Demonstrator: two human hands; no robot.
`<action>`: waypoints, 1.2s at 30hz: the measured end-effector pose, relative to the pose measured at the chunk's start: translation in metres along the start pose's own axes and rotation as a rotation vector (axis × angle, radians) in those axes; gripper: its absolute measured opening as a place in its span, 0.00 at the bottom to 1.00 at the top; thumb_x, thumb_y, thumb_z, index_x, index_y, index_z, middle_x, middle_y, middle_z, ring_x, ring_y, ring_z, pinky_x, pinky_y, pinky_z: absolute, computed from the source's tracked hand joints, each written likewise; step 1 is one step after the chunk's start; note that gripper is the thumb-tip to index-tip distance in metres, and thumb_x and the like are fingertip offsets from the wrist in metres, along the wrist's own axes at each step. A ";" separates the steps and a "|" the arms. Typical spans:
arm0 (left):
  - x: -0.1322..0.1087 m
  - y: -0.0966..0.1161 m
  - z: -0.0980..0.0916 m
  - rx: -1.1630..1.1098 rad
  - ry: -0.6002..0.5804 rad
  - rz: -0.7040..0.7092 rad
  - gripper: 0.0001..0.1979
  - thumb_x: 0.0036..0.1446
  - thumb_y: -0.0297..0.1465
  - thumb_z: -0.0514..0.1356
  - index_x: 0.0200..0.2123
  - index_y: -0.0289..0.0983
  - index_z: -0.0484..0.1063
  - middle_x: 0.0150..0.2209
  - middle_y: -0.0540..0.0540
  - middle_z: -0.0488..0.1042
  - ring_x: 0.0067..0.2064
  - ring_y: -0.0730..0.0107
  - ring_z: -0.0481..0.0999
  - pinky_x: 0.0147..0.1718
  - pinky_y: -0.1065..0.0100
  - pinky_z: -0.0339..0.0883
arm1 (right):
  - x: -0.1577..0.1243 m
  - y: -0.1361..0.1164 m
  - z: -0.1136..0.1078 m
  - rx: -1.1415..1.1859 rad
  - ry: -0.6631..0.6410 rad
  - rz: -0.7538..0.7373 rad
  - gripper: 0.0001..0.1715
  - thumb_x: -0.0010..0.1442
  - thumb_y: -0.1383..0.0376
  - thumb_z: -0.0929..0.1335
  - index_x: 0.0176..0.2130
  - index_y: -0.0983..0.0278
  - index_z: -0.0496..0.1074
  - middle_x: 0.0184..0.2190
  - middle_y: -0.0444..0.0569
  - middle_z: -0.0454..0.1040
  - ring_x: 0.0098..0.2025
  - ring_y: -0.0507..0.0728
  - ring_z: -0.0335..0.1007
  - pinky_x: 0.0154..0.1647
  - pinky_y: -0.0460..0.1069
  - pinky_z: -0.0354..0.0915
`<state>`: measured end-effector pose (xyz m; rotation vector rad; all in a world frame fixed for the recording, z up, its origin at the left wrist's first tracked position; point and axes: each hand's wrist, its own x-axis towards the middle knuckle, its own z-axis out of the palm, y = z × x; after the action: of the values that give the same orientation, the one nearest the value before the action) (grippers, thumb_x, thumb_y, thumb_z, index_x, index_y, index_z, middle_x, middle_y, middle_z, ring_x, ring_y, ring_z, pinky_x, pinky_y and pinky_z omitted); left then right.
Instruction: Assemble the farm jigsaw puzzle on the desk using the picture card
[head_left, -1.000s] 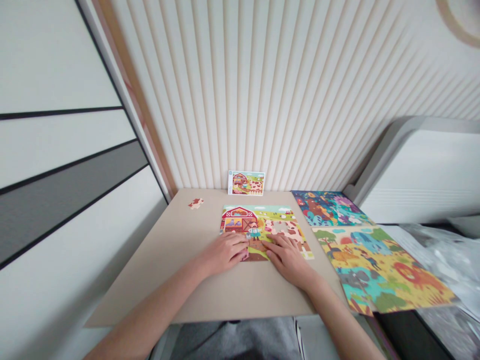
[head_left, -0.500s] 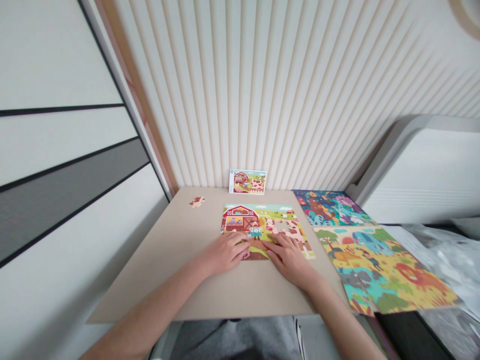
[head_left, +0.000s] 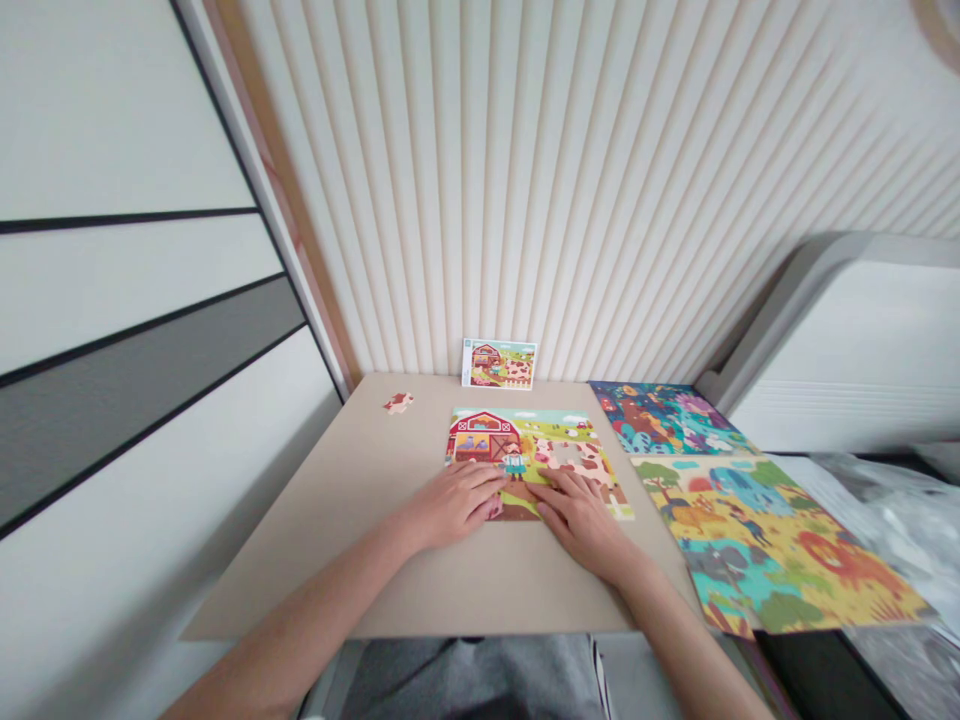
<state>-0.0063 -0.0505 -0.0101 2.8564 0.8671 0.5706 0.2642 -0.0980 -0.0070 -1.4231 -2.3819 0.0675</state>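
A farm jigsaw puzzle [head_left: 491, 425] with a red barn and a brown-spotted cow lies flat on the beige table [head_left: 337, 480]. A gap in the cow's body shows the table beneath. My left hand [head_left: 456, 502] rests on the puzzle's lower left part, fingers stretched out. Over the lower middle and right lies my right hand [head_left: 577, 515], its fingers spread flat. Both hands hide some of the lower picture. Apart from the puzzle, at the table's far left, sits a loose puzzle piece [head_left: 398, 403] with brown and pale patches.
A small picture card [head_left: 499, 364] of the same farm scene leans upright against the ribbed wall [head_left: 480, 180]. To the right lie a dark forest puzzle [head_left: 671, 415] and a savanna puzzle [head_left: 772, 540]. Clear plastic wrapping [head_left: 885, 510] is at the far right.
The camera view has shifted slightly, moving the scene a little to the right. Both hands stay on the puzzle with almost no visible movement.
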 end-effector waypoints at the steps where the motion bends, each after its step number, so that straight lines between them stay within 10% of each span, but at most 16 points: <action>1: 0.000 -0.001 0.000 -0.002 0.000 0.004 0.21 0.70 0.35 0.51 0.63 0.41 0.65 0.60 0.42 0.71 0.61 0.57 0.68 0.62 0.52 0.61 | 0.000 0.000 0.000 -0.004 -0.003 0.001 0.21 0.72 0.58 0.60 0.59 0.51 0.72 0.61 0.50 0.68 0.62 0.63 0.61 0.62 0.62 0.57; 13: -0.001 -0.012 -0.001 -0.030 0.042 0.067 0.17 0.69 0.34 0.53 0.58 0.44 0.71 0.57 0.44 0.73 0.58 0.60 0.71 0.60 0.56 0.63 | -0.002 -0.003 -0.007 -0.031 -0.110 -0.032 0.27 0.71 0.49 0.59 0.65 0.45 0.63 0.68 0.51 0.60 0.66 0.67 0.56 0.63 0.66 0.54; 20: -0.016 -0.125 -0.026 0.283 0.196 -0.640 0.21 0.64 0.34 0.55 0.58 0.37 0.70 0.58 0.38 0.72 0.61 0.55 0.68 0.62 0.56 0.59 | -0.004 -0.002 -0.009 0.017 -0.101 0.000 0.26 0.72 0.51 0.58 0.65 0.47 0.64 0.66 0.50 0.62 0.65 0.66 0.57 0.64 0.65 0.54; 24: -0.029 -0.167 -0.032 0.316 0.210 -0.783 0.22 0.63 0.34 0.53 0.58 0.33 0.69 0.56 0.34 0.73 0.58 0.51 0.71 0.57 0.54 0.63 | -0.003 -0.002 -0.011 0.030 -0.109 0.005 0.25 0.72 0.52 0.59 0.65 0.46 0.64 0.66 0.49 0.63 0.66 0.66 0.57 0.64 0.65 0.54; 36: -0.030 -0.165 -0.006 0.272 0.232 -0.712 0.21 0.63 0.35 0.54 0.57 0.37 0.71 0.55 0.37 0.74 0.57 0.51 0.71 0.57 0.54 0.62 | -0.003 0.003 -0.004 0.035 -0.094 -0.010 0.24 0.71 0.54 0.60 0.64 0.49 0.66 0.66 0.49 0.63 0.66 0.64 0.57 0.64 0.63 0.55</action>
<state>-0.1168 0.0704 -0.0480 2.4307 2.0007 0.7226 0.2694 -0.0995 -0.0044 -1.4213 -2.4502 0.1761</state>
